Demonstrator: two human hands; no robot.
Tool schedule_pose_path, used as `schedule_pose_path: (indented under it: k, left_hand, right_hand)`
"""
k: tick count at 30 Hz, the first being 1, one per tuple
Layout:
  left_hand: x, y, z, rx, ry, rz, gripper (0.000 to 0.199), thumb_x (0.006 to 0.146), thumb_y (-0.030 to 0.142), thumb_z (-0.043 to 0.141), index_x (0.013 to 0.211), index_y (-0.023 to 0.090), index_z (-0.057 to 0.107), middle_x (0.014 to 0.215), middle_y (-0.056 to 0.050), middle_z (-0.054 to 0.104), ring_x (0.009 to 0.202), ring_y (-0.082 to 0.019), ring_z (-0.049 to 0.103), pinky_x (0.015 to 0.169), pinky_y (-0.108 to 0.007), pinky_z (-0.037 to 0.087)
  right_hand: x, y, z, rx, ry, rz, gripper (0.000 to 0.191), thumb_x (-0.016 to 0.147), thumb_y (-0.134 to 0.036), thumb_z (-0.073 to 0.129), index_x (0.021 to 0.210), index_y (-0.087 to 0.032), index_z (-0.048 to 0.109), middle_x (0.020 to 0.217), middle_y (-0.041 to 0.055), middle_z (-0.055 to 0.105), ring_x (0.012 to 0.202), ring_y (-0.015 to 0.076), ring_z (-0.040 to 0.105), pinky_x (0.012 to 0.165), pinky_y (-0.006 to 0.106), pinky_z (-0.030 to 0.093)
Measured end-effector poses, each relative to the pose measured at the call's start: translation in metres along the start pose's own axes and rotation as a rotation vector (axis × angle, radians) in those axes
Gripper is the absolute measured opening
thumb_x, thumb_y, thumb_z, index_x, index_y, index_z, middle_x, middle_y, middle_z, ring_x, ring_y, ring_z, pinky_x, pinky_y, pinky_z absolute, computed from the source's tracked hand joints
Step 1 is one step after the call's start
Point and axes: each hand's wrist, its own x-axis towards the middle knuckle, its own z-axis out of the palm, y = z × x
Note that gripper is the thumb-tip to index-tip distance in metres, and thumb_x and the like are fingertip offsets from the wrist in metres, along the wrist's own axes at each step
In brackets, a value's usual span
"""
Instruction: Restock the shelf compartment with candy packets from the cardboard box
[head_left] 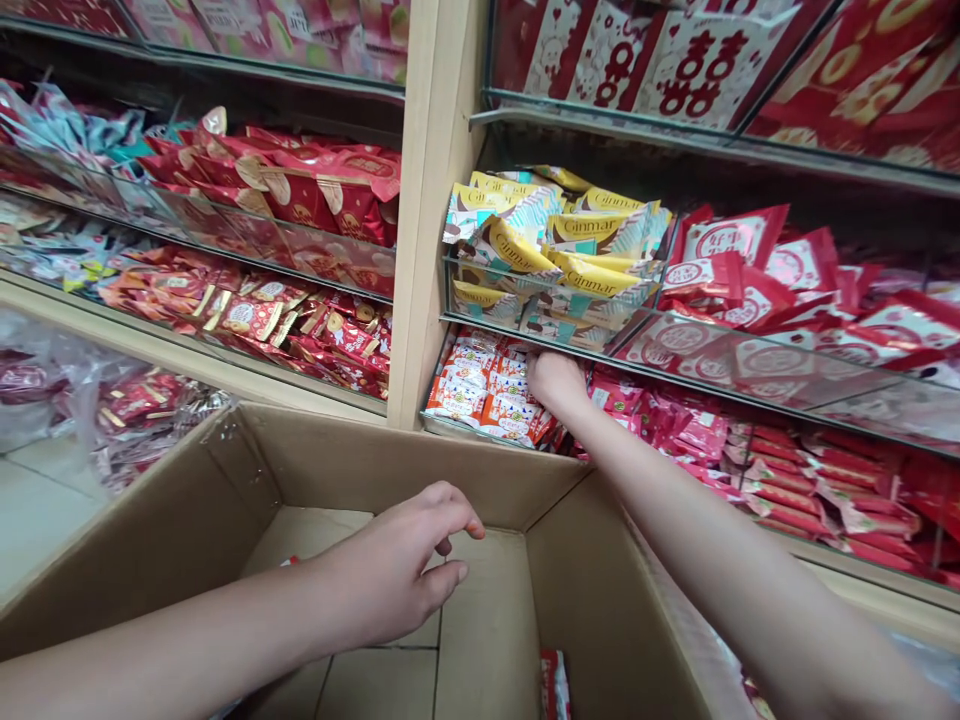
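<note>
My left hand [420, 560] hovers over the large cardboard box [330, 455], its fingers curled but apart and holding nothing. My right hand [556, 384] reaches into the lowest shelf compartment, at the right end of the orange and white packets [484, 385]; its fingertips are hidden, so what they hold, if anything, cannot be seen. Just right of that hand lie pink packets [619, 400]. Yellow and white packets [592, 235] fill the compartment directly above. Inside the box, a red and white packet [555, 685] lies near the bottom right.
A wooden upright [431, 200] divides the shelves. Clear shelf fronts [810, 360] edge the compartments above my right forearm. Red packets [300, 190] fill the left shelves. Plastic bags of packets [142, 410] sit on the floor left of the box.
</note>
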Motion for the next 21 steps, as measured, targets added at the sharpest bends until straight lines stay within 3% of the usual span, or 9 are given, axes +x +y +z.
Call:
schedule_pose_path:
  k: [6, 16, 21]
  left_hand:
    - [-0.001, -0.002, 0.001, -0.010, -0.035, -0.001, 0.026, 0.076, 0.016, 0.046, 0.101, 0.025, 0.049, 0.108, -0.001, 0.047, 0.082, -0.013, 0.053, 0.073, -0.027, 0.044]
    - [0.001, -0.003, 0.003, 0.016, -0.079, -0.008, 0.027, 0.074, 0.015, 0.047, 0.100, 0.024, 0.051, 0.105, -0.001, 0.049, 0.080, -0.014, 0.053, 0.075, -0.029, 0.044]
    - [0.002, -0.001, 0.001, 0.041, -0.106, 0.007, 0.028, 0.074, 0.014, 0.047, 0.100, 0.023, 0.052, 0.105, -0.002, 0.050, 0.083, -0.015, 0.052, 0.076, -0.029, 0.044]
  right_hand:
    - [0.007, 0.000, -0.001, -0.037, -0.032, -0.032, 0.039, 0.087, -0.020, 0.033, 0.118, -0.010, 0.053, 0.118, 0.0202, 0.054, 0.109, 0.0280, 0.052, 0.087, 0.035, 0.041]
    - [0.018, -0.001, -0.008, -0.125, -0.157, -0.101, 0.032, 0.077, -0.013, 0.047, 0.105, -0.007, 0.063, 0.110, 0.0210, 0.059, 0.102, 0.0288, 0.056, 0.083, 0.034, 0.044]
    - [0.013, 0.000, -0.010, -0.131, -0.123, -0.122, 0.033, 0.078, -0.014, 0.047, 0.108, -0.007, 0.061, 0.113, 0.0217, 0.057, 0.104, 0.0301, 0.054, 0.083, 0.035, 0.043]
